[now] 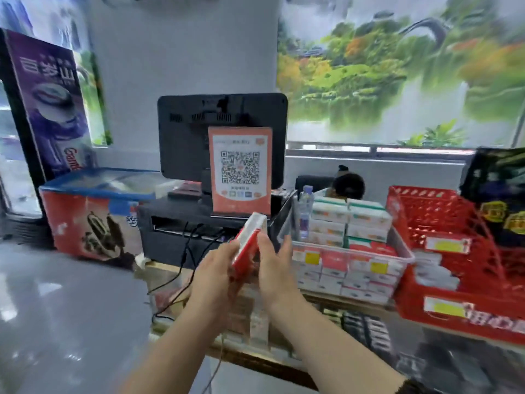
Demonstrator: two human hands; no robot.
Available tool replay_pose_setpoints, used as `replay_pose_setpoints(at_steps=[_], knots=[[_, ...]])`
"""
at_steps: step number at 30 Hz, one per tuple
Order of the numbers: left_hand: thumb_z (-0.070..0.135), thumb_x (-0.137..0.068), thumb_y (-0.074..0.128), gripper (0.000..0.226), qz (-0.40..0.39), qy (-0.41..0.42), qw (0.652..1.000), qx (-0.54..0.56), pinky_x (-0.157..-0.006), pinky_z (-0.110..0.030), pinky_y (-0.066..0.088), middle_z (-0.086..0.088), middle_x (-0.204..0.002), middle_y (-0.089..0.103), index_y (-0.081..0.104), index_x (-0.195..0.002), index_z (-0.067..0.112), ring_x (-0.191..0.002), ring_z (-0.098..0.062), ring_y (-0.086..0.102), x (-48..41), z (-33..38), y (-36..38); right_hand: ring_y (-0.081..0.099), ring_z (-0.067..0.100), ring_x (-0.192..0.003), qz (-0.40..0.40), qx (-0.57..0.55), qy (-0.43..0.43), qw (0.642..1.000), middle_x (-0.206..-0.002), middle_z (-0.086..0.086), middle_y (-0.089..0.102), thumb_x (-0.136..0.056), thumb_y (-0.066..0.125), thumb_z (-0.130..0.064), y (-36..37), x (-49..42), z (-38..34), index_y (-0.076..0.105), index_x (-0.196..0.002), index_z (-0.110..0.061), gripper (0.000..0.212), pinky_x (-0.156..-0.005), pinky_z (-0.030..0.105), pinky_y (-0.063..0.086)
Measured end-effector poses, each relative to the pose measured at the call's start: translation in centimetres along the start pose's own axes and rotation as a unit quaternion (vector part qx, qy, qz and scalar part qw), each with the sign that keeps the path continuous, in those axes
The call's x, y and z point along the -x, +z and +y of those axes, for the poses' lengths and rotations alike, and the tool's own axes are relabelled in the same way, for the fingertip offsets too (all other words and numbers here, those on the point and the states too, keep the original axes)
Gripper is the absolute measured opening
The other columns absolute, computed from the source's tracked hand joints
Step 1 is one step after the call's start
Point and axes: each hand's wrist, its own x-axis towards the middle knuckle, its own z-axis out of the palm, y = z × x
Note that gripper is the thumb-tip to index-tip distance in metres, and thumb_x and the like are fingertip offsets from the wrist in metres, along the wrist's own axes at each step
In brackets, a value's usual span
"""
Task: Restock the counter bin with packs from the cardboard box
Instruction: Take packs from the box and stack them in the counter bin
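Left hand and right hand pinch, fingers curled, one red-and-white rectangular pack, its long axis pointing steeply up-right.

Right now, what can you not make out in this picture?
Head view:
Print on the pack: motion blur; the left hand and right hand cover its lower half.
Labels in the clear bin: blurred, too small.
The red basket: cut off by the right edge.

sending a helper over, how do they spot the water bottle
Find the black monitor with the orange QR sign. Right of it sits a clear bin of packs; the bottle stands upright at its back left corner, the only round see-through thing there.
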Motion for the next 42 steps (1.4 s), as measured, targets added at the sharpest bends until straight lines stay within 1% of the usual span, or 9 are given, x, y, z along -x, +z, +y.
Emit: replay_pose_setpoints(at_steps=[3, 6, 13, 18, 22, 24, 28, 36, 42], knots=[[0.028, -0.086, 0.061, 0.034, -0.012, 0.002, 1.0, -0.014, -0.057, -0.032, 0.046, -0.015, -0.08, 0.067, 0.065, -0.103, -0.001, -0.068, -0.025, 0.061, 0.4, 1.6, 3.3, 0.047, 0.024, -0.125, 0.028, 0.039, -0.021, 0.999, -0.142, 0.005, 0.043, -0.093, 0.05, -0.045, -1.5, -0.9, -3.3, 0.014, -0.151, -0.026, 0.071, -0.103, 0.033, 0.037], [0.027, -0.085, 0.065, 0.027, -0.026, 0.027, 0.998, -0.05, -0.066, -0.035, 0.048, -0.015, -0.084, 0.067, 0.063, -0.096, 0.002, -0.074, -0.023, 0.062, -0.2, 3.1, 5.9, 0.056, 0.023, -0.113, 0.066, 0.028, -0.037, 0.997, -0.132, 0.004, 0.053, -0.086, 0.057, -0.047, -2.8, -2.3, -5.7, 0.032, -0.142, -0.025, 0.065, -0.097, 0.039, 0.046], [0.035, -0.085, 0.066, 0.028, -0.143, 0.031, 0.983, -0.115, -0.08, -0.033, 0.051, -0.005, -0.093, 0.066, 0.059, -0.102, 0.014, -0.083, -0.015, 0.063, -4.4, 5.6, 9.1, 0.06, 0.017, -0.09, 0.176, 0.065, -0.065, 0.98, -0.12, 0.006, 0.056, -0.09, 0.06, -0.034, -6.0, -6.8, -9.3, 0.033, -0.141, -0.026, 0.058, -0.069, 0.027, 0.047], [0.036, -0.087, 0.064, 0.018, -0.165, 0.047, 0.979, -0.114, -0.087, -0.034, 0.05, 0.001, -0.097, 0.064, 0.056, -0.097, 0.023, -0.087, -0.009, 0.059, -7.1, 6.8, 8.1, 0.056, 0.02, -0.099, 0.276, 0.135, -0.072, 0.949, -0.123, 0.004, 0.05, -0.088, 0.066, -0.031, -9.8, -10.0, -10.2, 0.029, -0.139, -0.019, 0.064, -0.088, 0.039, 0.05], [0.028, -0.09, 0.061, 0.01, -0.148, 0.064, 0.983, -0.084, -0.08, -0.029, 0.051, 0.002, -0.09, 0.062, 0.058, -0.096, 0.02, -0.078, -0.006, 0.057, -8.8, 7.2, 7.7, 0.054, 0.025, -0.104, 0.311, 0.235, -0.025, 0.92, -0.13, 0.011, 0.052, -0.085, 0.069, -0.031, -11.8, -12.3, -8.2, 0.03, -0.132, -0.011, 0.064, -0.083, 0.035, 0.045], [0.027, -0.09, 0.061, 0.01, -0.141, 0.071, 0.984, -0.079, -0.083, -0.032, 0.052, 0.0, -0.094, 0.063, 0.059, -0.096, 0.019, -0.083, -0.009, 0.059, -9.4, 7.2, 7.6, 0.051, 0.031, -0.115, 0.299, 0.304, 0.0, 0.905, -0.133, 0.014, 0.05, -0.084, 0.069, -0.033, -12.2, -13.6, -6.8, 0.031, -0.129, -0.009, 0.064, -0.092, 0.037, 0.043], [0.028, -0.091, 0.059, 0.01, -0.121, 0.085, 0.986, -0.077, -0.081, -0.03, 0.053, -0.001, -0.092, 0.064, 0.061, -0.096, 0.019, -0.088, -0.014, 0.061, -10.6, 6.6, 6.8, 0.052, 0.033, -0.115, 0.215, 0.447, 0.072, 0.865, -0.131, 0.015, 0.051, -0.083, 0.069, -0.04, -11.9, -16.2, -4.2, 0.029, -0.127, -0.007, 0.068, -0.083, 0.034, 0.042], [0.022, -0.091, 0.06, 0.007, -0.084, 0.094, 0.989, -0.078, -0.079, -0.031, 0.053, 0.003, -0.084, 0.065, 0.062, -0.088, 0.016, -0.085, -0.012, 0.063, -11.9, 6.0, 4.9, 0.052, 0.032, -0.119, 0.136, 0.627, 0.143, 0.753, -0.137, 0.015, 0.05, -0.084, 0.066, -0.044, -11.7, -19.9, -0.7, 0.004, -0.148, 0.0, 0.099, -0.09, 0.037, 0.047], [0.02, -0.092, 0.06, 0.008, -0.07, 0.088, 0.99, -0.082, -0.075, -0.029, 0.051, 0.003, -0.082, 0.062, 0.062, -0.084, 0.019, -0.086, -0.015, 0.063, -12.0, 4.9, 4.8, 0.053, 0.031, -0.115, 0.135, 0.689, 0.166, 0.692, -0.132, 0.018, 0.048, -0.086, 0.066, -0.032, -12.0, -20.9, 0.3, 0.028, -0.143, -0.003, 0.074, -0.089, 0.035, 0.05]])
